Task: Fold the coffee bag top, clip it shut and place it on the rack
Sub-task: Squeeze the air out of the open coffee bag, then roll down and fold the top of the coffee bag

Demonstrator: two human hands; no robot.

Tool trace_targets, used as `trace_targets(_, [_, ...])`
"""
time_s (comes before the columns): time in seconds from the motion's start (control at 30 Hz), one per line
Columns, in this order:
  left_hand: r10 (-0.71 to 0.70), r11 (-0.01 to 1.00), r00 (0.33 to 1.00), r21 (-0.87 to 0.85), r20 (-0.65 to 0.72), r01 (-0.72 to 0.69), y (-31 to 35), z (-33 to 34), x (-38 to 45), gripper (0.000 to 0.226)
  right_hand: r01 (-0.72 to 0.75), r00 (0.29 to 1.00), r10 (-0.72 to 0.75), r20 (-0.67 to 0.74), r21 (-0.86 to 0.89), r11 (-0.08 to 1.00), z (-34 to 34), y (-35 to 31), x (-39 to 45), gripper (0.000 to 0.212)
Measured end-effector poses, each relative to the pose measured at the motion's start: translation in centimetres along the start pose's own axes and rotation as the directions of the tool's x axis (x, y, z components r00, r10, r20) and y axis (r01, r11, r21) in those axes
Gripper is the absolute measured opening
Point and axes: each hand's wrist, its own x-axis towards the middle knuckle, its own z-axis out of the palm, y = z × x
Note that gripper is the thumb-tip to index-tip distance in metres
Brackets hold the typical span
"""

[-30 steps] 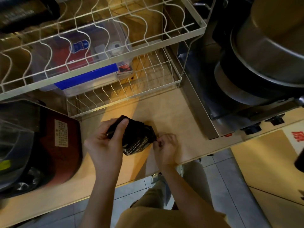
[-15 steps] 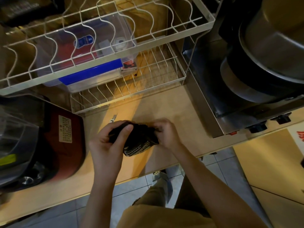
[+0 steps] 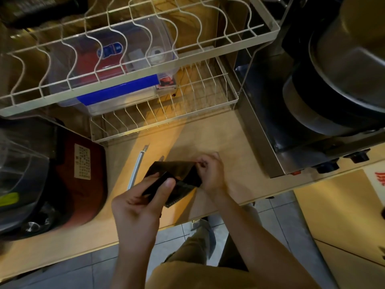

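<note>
The black coffee bag [image 3: 179, 174] is held just above the wooden counter [image 3: 225, 142], its flat top flap stretched out toward the rack. My left hand [image 3: 141, 203] grips the bag's left side with thumb on top. My right hand [image 3: 210, 172] pinches the flap's right corner. A long white bag clip [image 3: 136, 168] lies on the counter just left of the bag, apart from both hands. The white wire rack [image 3: 145, 59] stands behind, with two tiers.
A clear plastic box with a blue lid [image 3: 116, 90] fills the left of the rack's lower tier. A dark red appliance [image 3: 79, 180] sits at the left. A steel stove [image 3: 291, 142] carrying stacked pots [image 3: 343, 80] stands at the right.
The bag's crumpled top has been pulled out into a flat flap. My left hand slid down the bag's left side, uncovering the white clip. My right hand went from the lower corner to the top corner.
</note>
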Motion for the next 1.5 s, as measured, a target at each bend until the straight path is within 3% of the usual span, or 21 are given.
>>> trace_targets(0.1, [-0.069, 0.996, 0.995, -0.055, -0.069, 0.065, 0.0, -0.1, 0.5, 0.007, -0.009, 0.996, 0.009, 0.086, 0.003, 1.000, -0.5, -0.1, 0.6, 0.014])
trace_targets(0.2, [-0.119, 0.977, 0.988, -0.186, -0.094, 0.100, 0.3, -0.1, 1.3, 0.006, 0.017, 0.965, -0.015, 0.263, -0.005, 1.000, -1.5, -0.3, 1.1, 0.018])
trace_targets(0.33, [-0.146, 0.955, 0.987, -0.269, -0.063, 0.124, 0.3, -0.3, 1.9, 0.022, -0.226, 0.883, 0.196, 0.426, 0.021, 0.974, -2.6, -0.4, 1.8, 0.018])
trace_targets(0.43, [-0.136, 0.951, 0.989, -0.289, -0.058, 0.113, 0.0, -0.7, 2.1, 0.028, -0.337, 0.843, 0.273, 0.464, 0.060, 0.939, -2.7, 0.4, 1.9, 0.015])
trace_targets(0.5, [-0.119, 0.951, 0.991, -0.295, -0.062, 0.096, -0.1, -0.8, 2.4, 0.023, -0.382, 0.841, 0.295, 0.454, 0.111, 0.918, -2.9, 0.7, 1.5, 0.022])
trace_targets(0.57, [-0.101, 0.954, 0.993, -0.288, -0.069, 0.077, 0.2, -0.5, 2.5, 0.017, -0.390, 0.861, 0.296, 0.413, 0.163, 0.906, -2.7, 1.0, 1.1, 0.015])
trace_targets(0.67, [-0.073, 0.963, 0.992, -0.267, -0.103, 0.043, 0.9, 0.0, 2.8, 0.008, -0.423, 0.885, 0.340, 0.317, 0.246, 0.872, -2.1, 0.6, 0.5, 0.038])
trace_targets(0.73, [-0.027, 0.969, 0.994, -0.248, -0.108, 0.000, 1.1, 0.2, 3.1, 0.010, -0.418, 0.893, 0.340, 0.295, 0.261, 0.870, -1.8, 0.2, 0.6, 0.041])
trace_targets(0.9, [0.037, 0.993, 0.999, -0.114, -0.018, -0.039, 1.1, 0.2, 4.6, 0.009, -0.413, 0.911, 0.388, 0.141, 0.301, 0.860, -0.9, -0.2, 1.0, 0.040])
trace_targets(0.97, [0.056, 0.998, 0.997, 0.015, 0.045, -0.057, 1.3, 0.1, 5.8, 0.004, -0.313, 0.947, 0.296, 0.128, 0.139, 0.940, -1.5, -0.6, 1.2, 0.033])
trace_targets(1.03, [0.075, 0.987, 0.984, 0.130, 0.162, -0.097, 1.6, 0.4, 7.1, 0.005, -0.175, 0.964, 0.175, 0.200, -0.018, 0.984, -2.6, -1.2, 1.5, 0.021])
trace_targets(1.13, [0.106, 0.950, 0.940, 0.247, 0.324, -0.192, 1.8, 1.2, 9.1, 0.012, -0.119, 0.904, 0.064, 0.422, 0.106, 0.987, -5.3, -2.0, 2.1, 0.052])
trace_targets(1.2, [0.107, 0.928, 0.921, 0.296, 0.376, -0.229, 2.1, 1.8, 10.4, 0.014, -0.144, 0.837, -0.017, 0.547, 0.250, 0.958, -6.7, -2.8, 2.0, 0.073])
trace_targets(1.27, [0.095, 0.905, 0.915, 0.350, 0.391, -0.243, 2.4, 2.2, 11.6, 0.019, -0.145, 0.768, -0.072, 0.636, 0.283, 0.948, -7.1, -3.6, 2.1, 0.088])
trace_targets(1.37, [0.129, 0.858, 0.903, 0.410, 0.410, -0.309, 2.5, 2.0, 12.2, 0.029, -0.084, 0.723, -0.103, 0.683, 0.235, 0.968, -5.8, -4.3, 3.2, 0.101])
trace_targets(1.43, [0.175, 0.822, 0.898, 0.443, 0.403, -0.359, 1.8, 1.5, 11.8, 0.042, -0.071, 0.743, -0.102, 0.661, 0.230, 0.971, -5.0, -4.6, 3.9, 0.099])
trace_targets(1.5, [0.235, 0.780, 0.922, 0.506, 0.307, -0.367, 0.4, 0.6, 10.9, 0.058, -0.075, 0.776, -0.088, 0.625, 0.230, 0.970, -4.6, -4.6, 4.3, 0.096])
